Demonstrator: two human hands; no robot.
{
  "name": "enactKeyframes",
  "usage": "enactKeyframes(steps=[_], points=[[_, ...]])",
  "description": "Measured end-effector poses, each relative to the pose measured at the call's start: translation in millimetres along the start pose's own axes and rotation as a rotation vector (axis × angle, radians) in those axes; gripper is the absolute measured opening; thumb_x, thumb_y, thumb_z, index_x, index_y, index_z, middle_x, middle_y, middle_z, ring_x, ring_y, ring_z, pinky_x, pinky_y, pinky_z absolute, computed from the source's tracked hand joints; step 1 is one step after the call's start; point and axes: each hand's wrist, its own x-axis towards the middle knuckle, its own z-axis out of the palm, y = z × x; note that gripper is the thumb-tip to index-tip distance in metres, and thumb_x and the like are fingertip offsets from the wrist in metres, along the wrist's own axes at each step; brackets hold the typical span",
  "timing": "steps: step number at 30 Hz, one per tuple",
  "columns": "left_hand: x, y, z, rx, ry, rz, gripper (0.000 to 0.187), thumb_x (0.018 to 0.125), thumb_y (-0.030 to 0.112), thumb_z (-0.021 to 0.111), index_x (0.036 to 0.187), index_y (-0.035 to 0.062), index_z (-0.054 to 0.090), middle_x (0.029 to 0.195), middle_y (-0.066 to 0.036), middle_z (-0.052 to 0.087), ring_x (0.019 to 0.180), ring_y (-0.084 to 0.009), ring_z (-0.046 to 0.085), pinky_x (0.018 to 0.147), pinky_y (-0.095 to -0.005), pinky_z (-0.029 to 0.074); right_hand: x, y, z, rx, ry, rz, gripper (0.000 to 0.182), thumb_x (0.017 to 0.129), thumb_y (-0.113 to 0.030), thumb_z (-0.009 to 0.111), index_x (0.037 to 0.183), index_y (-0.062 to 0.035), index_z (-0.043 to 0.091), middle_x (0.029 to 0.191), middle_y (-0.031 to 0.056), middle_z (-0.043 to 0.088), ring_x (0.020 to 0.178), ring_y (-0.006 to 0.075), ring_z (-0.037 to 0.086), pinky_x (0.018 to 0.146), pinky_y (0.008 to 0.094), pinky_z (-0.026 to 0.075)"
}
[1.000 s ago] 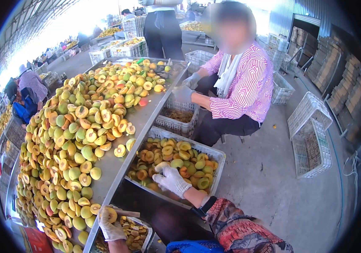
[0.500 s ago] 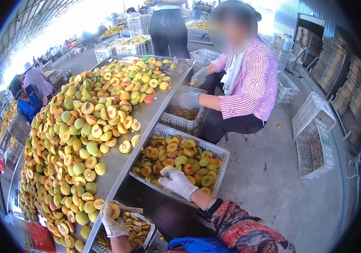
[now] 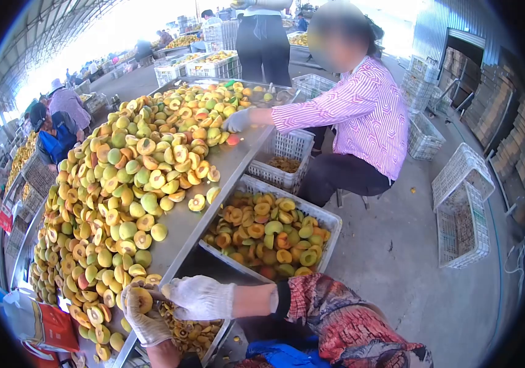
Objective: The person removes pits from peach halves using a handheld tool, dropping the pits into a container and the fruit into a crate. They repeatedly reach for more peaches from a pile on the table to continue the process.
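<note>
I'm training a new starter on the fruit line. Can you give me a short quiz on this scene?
1. True or false: the left hand in a white knit glove holds a halved yellow fruit.
2. Where is the gloved right hand? A) in the white plastic crate of halves B) next to the left hand, at the metal table's edge C) on the floor
3. What does the person in the pink striped shirt reach toward?

Key: 1 true; 2 B; 3 the fruit pile on the table.
</note>
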Motion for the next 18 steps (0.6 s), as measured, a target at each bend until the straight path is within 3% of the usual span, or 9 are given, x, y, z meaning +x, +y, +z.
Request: enactKeyframes(steps=[2, 3, 6, 9, 11, 13, 15, 16, 18], points=[[0.0, 1.9, -14.3, -0.060, 0.058, -0.091, 0.030, 0.091, 0.028, 0.058, 0.104, 0.0013, 0.058, 0.097, -0.008, 0.059, 0.088, -0.0193, 0.059, 0.083, -0.0333, 0.051, 10.3, -0.5, 21.5, -0.069, 0.068, -0.042, 0.035, 0.076, -0.022, 0.067, 0.097, 0.0014, 0.053, 0.078, 0.0184, 0.063, 0.071, 0.0373, 0.065, 0.060, 0.0450, 0.052], [-8.0, 8.1, 3.2, -0.032, 0.132, -0.010, 0.031, 0.092, 0.029, 0.057, 0.104, 0.0011, 0.058, 0.097, -0.008, 0.058, 0.093, -0.0191, 0.058, 0.087, -0.0336, 0.049, 18.1, -6.6, 33.5, -0.103, 0.218, -0.085, 0.031, 0.078, -0.018, 0.065, 0.100, 0.0014, 0.053, 0.072, 0.0170, 0.062, 0.068, 0.0362, 0.065, 0.058, 0.0443, 0.052], [0.8, 5.7, -22.5, -0.213, -0.005, -0.052, 0.028, 0.091, 0.022, 0.057, 0.110, 0.0014, 0.058, 0.109, -0.010, 0.059, 0.105, -0.0204, 0.055, 0.093, -0.0366, 0.046, 24.6, -15.9, 51.5, -0.018, 0.200, -0.052, 0.026, 0.082, -0.014, 0.059, 0.102, 0.0018, 0.054, 0.075, 0.0186, 0.062, 0.068, 0.0349, 0.065, 0.057, 0.0434, 0.051], [-4.6, 14.8, -26.3, -0.217, 0.032, -0.082, 0.030, 0.092, 0.022, 0.055, 0.112, 0.0002, 0.057, 0.109, -0.010, 0.058, 0.107, -0.0212, 0.053, 0.097, -0.0376, 0.043, 28.3, -13.7, 60.9, -0.015, 0.304, -0.270, 0.026, 0.087, -0.016, 0.055, 0.105, 0.0024, 0.053, 0.083, 0.0203, 0.063, 0.067, 0.0339, 0.065, 0.057, 0.0418, 0.051], [-11.6, 24.4, -23.6, -0.225, 0.099, -0.080, 0.032, 0.093, 0.025, 0.056, 0.114, 0.0017, 0.056, 0.108, -0.010, 0.059, 0.102, -0.0233, 0.057, 0.092, -0.0382, 0.047, 33.0, -10.4, 73.7, -0.171, 0.323, -0.332, 0.026, 0.090, -0.020, 0.053, 0.105, 0.0025, 0.052, 0.085, 0.0197, 0.064, 0.065, 0.0324, 0.065, 0.056, 0.0404, 0.051], [-9.0, 32.5, -30.0, -0.333, 0.195, -0.109, 0.038, 0.095, 0.036, 0.054, 0.114, 0.0039, 0.056, 0.106, -0.010, 0.061, 0.098, -0.0235, 0.059, 0.088, -0.0435, 0.050, 30.5, 0.1, 80.7, -0.116, 0.289, -0.157, 0.027, 0.092, -0.025, 0.056, 0.106, -0.0014, 0.054, 0.075, 0.0131, 0.061, 0.059, 0.0261, 0.063, 0.053, 0.0378, 0.051], [-18.6, 45.9, -50.7, -0.308, 0.258, -0.040, 0.049, 0.095, 0.049, 0.049, 0.117, 0.0054, 0.054, 0.106, -0.012, 0.063, 0.101, -0.0253, 0.060, 0.089, -0.0496, 0.051, 30.2, -9.2, 68.8, 0.388, 0.188, 0.144, 0.026, 0.093, -0.026, 0.058, 0.108, -0.0053, 0.054, 0.066, 0.0053, 0.057, 0.054, 0.0160, 0.060, 0.050, 0.0327, 0.050], [-7.5, 40.8, -51.0, -0.471, 0.146, -0.106, 0.054, 0.095, 0.053, 0.047, 0.117, 0.0048, 0.055, 0.111, -0.013, 0.062, 0.103, -0.0280, 0.060, 0.087, -0.0506, 0.052, 26.4, -23.3, 54.6, 0.668, 0.114, 0.289, 0.025, 0.094, -0.026, 0.057, 0.107, -0.0055, 0.053, 0.067, 0.0029, 0.057, 0.054, 0.0112, 0.058, 0.048, 0.0293, 0.050], [-7.7, 42.2, -60.9, -0.626, 0.063, -0.105, 0.058, 0.094, 0.055, 0.046, 0.115, 0.0014, 0.054, 0.110, -0.017, 0.059, 0.099, -0.0313, 0.060, 0.084, -0.0493, 0.053, 27.2, -25.4, 58.3, 0.715, 0.100, 0.290, 0.030, 0.091, -0.023, 0.063, 0.108, -0.0006, 0.051, 0.078, 0.0130, 0.063, 0.062, 0.0148, 0.064, 0.049, 0.0333, 0.051]])
